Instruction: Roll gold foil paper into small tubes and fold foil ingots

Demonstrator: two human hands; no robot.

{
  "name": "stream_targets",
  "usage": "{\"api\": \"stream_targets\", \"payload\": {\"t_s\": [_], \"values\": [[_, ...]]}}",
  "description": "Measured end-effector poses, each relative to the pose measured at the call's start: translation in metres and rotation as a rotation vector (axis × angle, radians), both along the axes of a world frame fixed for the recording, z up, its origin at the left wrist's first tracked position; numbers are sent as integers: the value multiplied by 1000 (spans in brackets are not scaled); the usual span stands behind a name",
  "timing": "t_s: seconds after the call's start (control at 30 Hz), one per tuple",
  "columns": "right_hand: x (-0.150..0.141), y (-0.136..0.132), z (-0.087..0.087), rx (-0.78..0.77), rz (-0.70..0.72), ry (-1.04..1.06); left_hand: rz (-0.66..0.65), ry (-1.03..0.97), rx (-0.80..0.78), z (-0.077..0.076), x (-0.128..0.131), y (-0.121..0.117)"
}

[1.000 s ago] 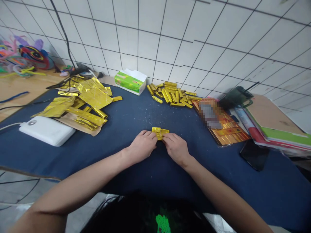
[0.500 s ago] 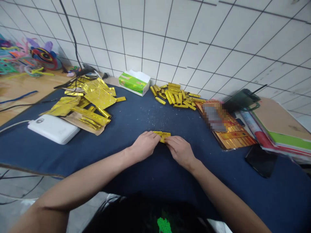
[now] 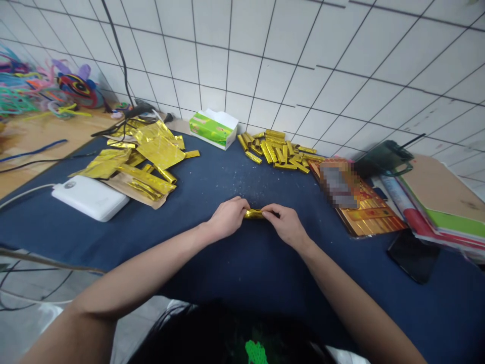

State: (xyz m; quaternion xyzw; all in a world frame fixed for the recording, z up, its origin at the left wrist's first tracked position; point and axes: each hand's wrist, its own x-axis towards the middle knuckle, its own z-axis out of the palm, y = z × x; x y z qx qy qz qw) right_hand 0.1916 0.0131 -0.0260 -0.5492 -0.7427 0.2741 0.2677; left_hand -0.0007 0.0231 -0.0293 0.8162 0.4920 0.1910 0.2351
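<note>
A small strip of gold foil paper [image 3: 253,214], now narrow and roll-like, lies crosswise between my two hands just above the dark blue cloth [image 3: 242,273]. My left hand [image 3: 230,216] pinches its left end, fingers curled over it. At the right end, the thumb and fingertips of my right hand [image 3: 286,222] are closed on it. Farther back, a heap of folded gold paper rolls [image 3: 276,150] lies against the wall. To the left are loose sheets of gold foil paper [image 3: 161,151], some flat and some folded.
A green tissue pack [image 3: 213,129] stands by the wall. On the left are a white power bank [image 3: 91,197] with a cable and colourful craft pieces [image 3: 78,90]. Rightward lie an orange-gold packet [image 3: 373,217], a dark mug [image 3: 386,159], stacked papers [image 3: 447,192] and a black phone [image 3: 414,255].
The gold paper between my hands has gone from a wider, partly open shape to a narrow roll. My right hand has shifted slightly outward. The whole view has moved a little.
</note>
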Motion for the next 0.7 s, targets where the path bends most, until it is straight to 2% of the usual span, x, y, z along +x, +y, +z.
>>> {"api": "stream_targets", "payload": {"t_s": [0.2,0.33,0.57,0.7], "values": [[-2,8,2,-96,9,4,30,65,-57,3,3,-2],[-4,9,-1,-76,-49,-111,35,117,-60,5,6,-1],[-10,11,1,-87,-56,-159,81,198,-25,5,8,-1],[-11,10,0,-22,-67,-210,89,211,1,4,9,-1]]}}
